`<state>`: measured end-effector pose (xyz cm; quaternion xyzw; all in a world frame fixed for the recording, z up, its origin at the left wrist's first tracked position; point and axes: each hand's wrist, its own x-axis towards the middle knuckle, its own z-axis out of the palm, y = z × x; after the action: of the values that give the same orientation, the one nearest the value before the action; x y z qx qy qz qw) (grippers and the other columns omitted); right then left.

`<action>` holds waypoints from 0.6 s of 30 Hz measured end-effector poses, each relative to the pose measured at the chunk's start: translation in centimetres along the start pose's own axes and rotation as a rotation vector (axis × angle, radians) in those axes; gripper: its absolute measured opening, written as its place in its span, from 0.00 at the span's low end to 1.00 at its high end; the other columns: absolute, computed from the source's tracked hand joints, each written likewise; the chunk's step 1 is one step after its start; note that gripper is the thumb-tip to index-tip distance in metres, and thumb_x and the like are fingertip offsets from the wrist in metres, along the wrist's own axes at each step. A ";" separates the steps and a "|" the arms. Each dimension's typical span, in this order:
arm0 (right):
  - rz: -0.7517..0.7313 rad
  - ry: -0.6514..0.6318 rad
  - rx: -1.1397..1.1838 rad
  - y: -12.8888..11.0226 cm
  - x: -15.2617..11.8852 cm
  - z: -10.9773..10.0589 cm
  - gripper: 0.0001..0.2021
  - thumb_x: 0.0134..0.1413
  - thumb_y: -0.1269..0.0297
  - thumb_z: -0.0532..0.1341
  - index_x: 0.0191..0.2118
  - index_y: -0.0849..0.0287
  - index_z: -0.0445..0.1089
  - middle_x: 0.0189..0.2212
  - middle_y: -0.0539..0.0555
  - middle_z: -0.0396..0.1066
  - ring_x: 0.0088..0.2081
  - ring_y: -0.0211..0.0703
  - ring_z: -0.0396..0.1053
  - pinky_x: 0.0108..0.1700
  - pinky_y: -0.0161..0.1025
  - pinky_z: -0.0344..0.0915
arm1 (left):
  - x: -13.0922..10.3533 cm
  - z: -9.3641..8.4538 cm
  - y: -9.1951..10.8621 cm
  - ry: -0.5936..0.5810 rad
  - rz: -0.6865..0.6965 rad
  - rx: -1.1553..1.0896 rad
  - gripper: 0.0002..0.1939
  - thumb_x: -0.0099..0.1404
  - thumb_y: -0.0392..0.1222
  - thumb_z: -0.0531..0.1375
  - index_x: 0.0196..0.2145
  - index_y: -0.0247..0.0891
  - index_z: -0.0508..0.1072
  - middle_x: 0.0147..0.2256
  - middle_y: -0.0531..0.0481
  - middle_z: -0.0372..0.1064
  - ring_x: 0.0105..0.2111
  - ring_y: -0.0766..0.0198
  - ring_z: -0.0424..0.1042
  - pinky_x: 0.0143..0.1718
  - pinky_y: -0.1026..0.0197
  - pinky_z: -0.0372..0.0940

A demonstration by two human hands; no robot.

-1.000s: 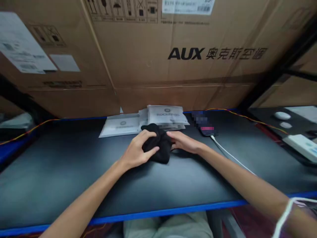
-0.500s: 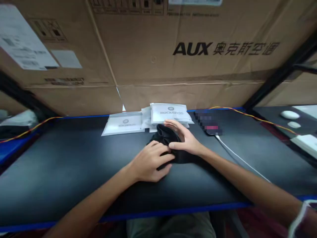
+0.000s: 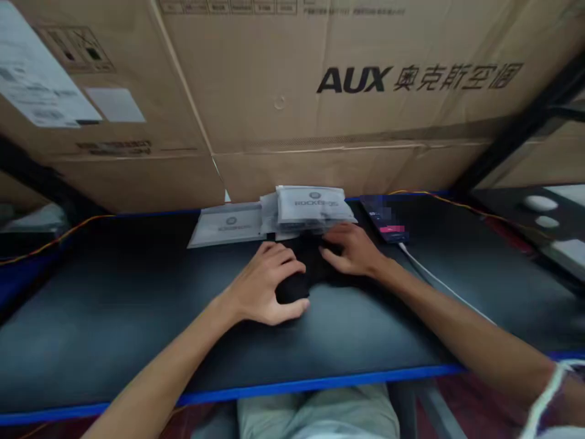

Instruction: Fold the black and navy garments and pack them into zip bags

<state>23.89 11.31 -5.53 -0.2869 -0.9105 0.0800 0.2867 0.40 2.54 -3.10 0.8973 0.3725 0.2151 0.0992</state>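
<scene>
A black piece of soft cloth (image 3: 313,261) lies on the dark tabletop between my hands; its exact kind does not show. My left hand (image 3: 269,285) is curled round the cloth's left part, thumb nearest me and fingers over the far side. At the cloth's right part, my right hand (image 3: 354,250) is closed on it with bent fingers, partly hiding it. Just behind the cloth lie white pouches printed ROCKBROS: a small stack (image 3: 315,206) and a flat pouch (image 3: 232,223) to its left.
A phone (image 3: 384,219) with a white cable (image 3: 439,280) lies right of the pouches. Behind the table (image 3: 114,317) stands a large cardboard box (image 3: 256,116). Black frame posts rise at both sides. A yellow-red cord (image 3: 461,207) runs along the back. White objects (image 3: 540,203) sit at far right.
The bunched cloth now lies flatter and more spread out. My hands have moved apart, the left towards the left, the right holding lower on the cloth's right side.
</scene>
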 end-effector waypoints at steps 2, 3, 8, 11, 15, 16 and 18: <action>-0.018 0.067 0.003 0.3 0.1 -0.5 0.15 0.49 0.70 0.57 0.43 0.59 0.75 0.41 0.59 0.78 0.44 0.51 0.74 0.50 0.47 0.67 | -0.1 -0.6 0.1 0.001 -0.009 0.004 0.18 0.57 0.52 0.64 0.39 0.36 0.75 0.35 0.46 0.68 0.39 0.56 0.66 0.47 0.50 0.57; -0.056 0.086 0.019 0.3 0.1 -0.7 0.21 0.46 0.72 0.57 0.48 0.59 0.73 0.45 0.59 0.77 0.48 0.52 0.73 0.52 0.48 0.66 | -0.1 -0.8 0.1 -0.001 -0.015 0.008 0.16 0.58 0.52 0.64 0.36 0.36 0.75 0.35 0.47 0.67 0.38 0.56 0.66 0.46 0.50 0.57; -0.228 -0.147 0.124 -0.8 0.1 -0.1 0.22 0.46 0.72 0.57 0.49 0.57 0.75 0.54 0.58 0.74 0.57 0.52 0.69 0.59 0.52 0.59 | -0.1 -0.7 -0.2 -0.009 -0.015 -0.026 0.14 0.58 0.49 0.64 0.26 0.37 0.67 0.37 0.47 0.68 0.41 0.58 0.65 0.48 0.53 0.57; -0.080 -0.268 0.145 -1.8 0.2 0.3 0.12 0.55 0.66 0.58 0.39 0.60 0.78 0.47 0.59 0.78 0.51 0.50 0.73 0.55 0.47 0.62 | -0.1 -0.4 -0.4 -0.072 -0.031 -0.030 0.12 0.57 0.46 0.64 0.28 0.38 0.65 0.32 0.50 0.67 0.37 0.59 0.66 0.46 0.54 0.57; 0.114 -0.369 0.006 -2.2 0.8 -0.9 0.20 0.61 0.53 0.57 0.27 0.61 0.78 0.31 0.59 0.80 0.34 0.45 0.75 0.42 0.41 0.62 | 0.0 -1.0 -0.7 -0.148 -0.061 0.000 0.08 0.55 0.43 0.62 0.29 0.38 0.67 0.29 0.52 0.67 0.34 0.61 0.65 0.45 0.55 0.56; 0.149 -0.393 -0.051 -2.0 1.0 -1.4 0.24 0.62 0.50 0.56 0.24 0.61 0.77 0.27 0.59 0.78 0.30 0.44 0.73 0.38 0.40 0.60 | 0.0 -1.3 -0.9 -0.163 -0.084 0.006 0.08 0.55 0.43 0.62 0.30 0.38 0.68 0.29 0.52 0.67 0.33 0.61 0.66 0.45 0.55 0.56; 0.204 -0.439 -0.150 -1.5 1.1 -2.1 0.27 0.62 0.48 0.55 0.21 0.61 0.74 0.21 0.58 0.75 0.26 0.43 0.68 0.33 0.39 0.55 | 0.0 -1.9 -1.2 -0.203 -0.168 0.016 0.10 0.59 0.48 0.62 0.34 0.39 0.71 0.27 0.53 0.67 0.32 0.60 0.66 0.43 0.56 0.57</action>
<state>23.61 10.71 -2.84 -0.3734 -0.9208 0.1012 0.0504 -1.24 3.41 -1.81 0.8809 0.4359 0.1114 0.1470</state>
